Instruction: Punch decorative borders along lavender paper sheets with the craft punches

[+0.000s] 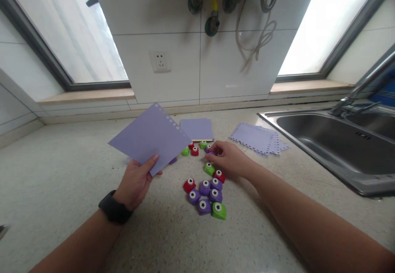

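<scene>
My left hand (140,182) pinches a sheet of purple paper (148,137) between thumb and fingers and holds it above the counter. Punched holes run along the sheet's upper right edge. My right hand (226,157) reaches down among small craft punches, its fingertips closed on a purple craft punch (210,155). Close to it on the counter are a green craft punch (209,168) and a red craft punch (219,176). Nearer to me lies a cluster of several purple, red and green craft punches (205,206), with white buttons on top.
A stack of purple paper (196,128) lies near the wall. Right of it, several punched purple sheets (253,136) overlap in a fan. The steel sink (311,149) with its faucet (345,102) takes up the right side. Valves and a socket (160,61) are on the wall.
</scene>
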Tool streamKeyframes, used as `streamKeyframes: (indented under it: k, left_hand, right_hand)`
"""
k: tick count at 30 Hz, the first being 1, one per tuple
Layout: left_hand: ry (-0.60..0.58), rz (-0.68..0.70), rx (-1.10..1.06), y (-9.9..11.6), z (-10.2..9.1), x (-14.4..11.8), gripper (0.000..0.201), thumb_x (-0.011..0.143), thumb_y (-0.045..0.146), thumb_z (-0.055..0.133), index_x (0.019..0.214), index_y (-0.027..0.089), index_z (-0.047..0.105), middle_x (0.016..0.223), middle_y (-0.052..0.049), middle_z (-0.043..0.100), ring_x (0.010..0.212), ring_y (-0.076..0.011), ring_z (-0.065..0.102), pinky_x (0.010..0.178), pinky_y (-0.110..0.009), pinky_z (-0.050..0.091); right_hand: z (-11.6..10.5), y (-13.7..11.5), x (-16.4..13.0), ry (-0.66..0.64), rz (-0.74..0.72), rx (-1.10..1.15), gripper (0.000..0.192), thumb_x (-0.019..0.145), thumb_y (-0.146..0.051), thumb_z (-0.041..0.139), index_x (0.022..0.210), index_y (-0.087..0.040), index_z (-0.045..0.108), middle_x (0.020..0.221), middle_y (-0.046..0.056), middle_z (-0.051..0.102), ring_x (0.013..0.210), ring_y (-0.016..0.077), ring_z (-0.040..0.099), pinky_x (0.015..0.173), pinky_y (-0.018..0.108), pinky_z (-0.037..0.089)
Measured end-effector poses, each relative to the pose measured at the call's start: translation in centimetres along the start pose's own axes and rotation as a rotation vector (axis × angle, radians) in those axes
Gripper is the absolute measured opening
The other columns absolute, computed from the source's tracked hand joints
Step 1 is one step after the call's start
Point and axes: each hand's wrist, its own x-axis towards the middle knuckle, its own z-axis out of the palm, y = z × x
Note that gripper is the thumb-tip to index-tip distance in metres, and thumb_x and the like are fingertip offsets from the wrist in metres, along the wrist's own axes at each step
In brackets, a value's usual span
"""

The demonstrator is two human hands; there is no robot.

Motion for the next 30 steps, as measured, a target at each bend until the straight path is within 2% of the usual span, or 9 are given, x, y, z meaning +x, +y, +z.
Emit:
streamKeyframes:
  k: [5, 8, 14, 18, 23, 30]
  left_hand:
    - [-0.014, -0.009, -0.039, 0.2, -0.1, 0.0, 0.049, 0.079, 0.028, 0.086, 0.122, 0.017, 0.067, 0.123, -0.009, 0.069, 0.088, -0.0169, 0.071, 0.055, -0.022, 0.059]
    - [-0.019, -0.013, -0.049, 0.3, -0.1, -0.1, 0.049, 0.081, 0.027, 0.084, 0.125, 0.018, 0.065, 0.123, -0.009, 0.069, 0.085, -0.0159, 0.071, 0.056, -0.023, 0.059]
    - [-0.038, -0.03, -0.047, 0.3, -0.2, -0.3, 0.063, 0.081, 0.026, 0.084, 0.137, 0.022, 0.058, 0.131, -0.01, 0.067, 0.09, -0.0178, 0.072, 0.061, -0.025, 0.063]
    - [-0.054, -0.043, -0.051, 0.5, -0.1, -0.2, 0.061, 0.082, 0.025, 0.084, 0.137, 0.024, 0.058, 0.131, -0.008, 0.067, 0.091, -0.0177, 0.072, 0.062, -0.026, 0.063]
    - [-0.067, -0.048, -0.047, 0.7, 0.0, -0.3, 0.059, 0.082, 0.025, 0.083, 0.135, 0.024, 0.06, 0.13, -0.008, 0.068, 0.092, -0.0198, 0.073, 0.062, -0.026, 0.062]
    - [-0.055, -0.046, -0.048, 0.6, 0.0, -0.5, 0.061, 0.081, 0.025, 0.084, 0.137, 0.025, 0.058, 0.133, -0.007, 0.066, 0.092, -0.0172, 0.072, 0.059, -0.025, 0.062]
  right_hand:
    - [-0.2, -0.4, -0.1, -0.08, -0.062, -0.102, 0.031, 0.09, -0.051, 0.067, 0.09, -0.021, 0.069, 0.084, 0.005, 0.069, 0.075, 0.0193, 0.059, 0.067, 0.035, 0.041]
    - [-0.2, -0.5, -0.1, -0.093, -0.073, -0.117, 0.032, 0.091, -0.051, 0.066, 0.091, -0.02, 0.069, 0.085, 0.006, 0.069, 0.077, 0.0196, 0.059, 0.068, 0.034, 0.041]
    - [-0.3, -0.4, 0.1, -0.093, -0.116, -0.143, 0.03, 0.093, -0.048, 0.063, 0.091, -0.019, 0.071, 0.092, 0.007, 0.07, 0.083, 0.0208, 0.06, 0.075, 0.035, 0.043]
    - [-0.1, -0.2, 0.2, -0.088, -0.143, -0.162, 0.03, 0.093, -0.049, 0.064, 0.087, -0.02, 0.071, 0.091, 0.008, 0.071, 0.086, 0.0233, 0.061, 0.077, 0.036, 0.043]
    - [0.1, -0.3, 0.1, -0.115, -0.161, -0.121, 0.034, 0.094, -0.049, 0.062, 0.078, -0.02, 0.073, 0.079, 0.009, 0.071, 0.073, 0.0214, 0.06, 0.067, 0.035, 0.041]
    - [0.1, -1.2, -0.5, -0.185, -0.15, -0.048, 0.037, 0.095, -0.05, 0.06, 0.079, -0.02, 0.076, 0.071, 0.006, 0.069, 0.064, 0.0174, 0.057, 0.061, 0.032, 0.038]
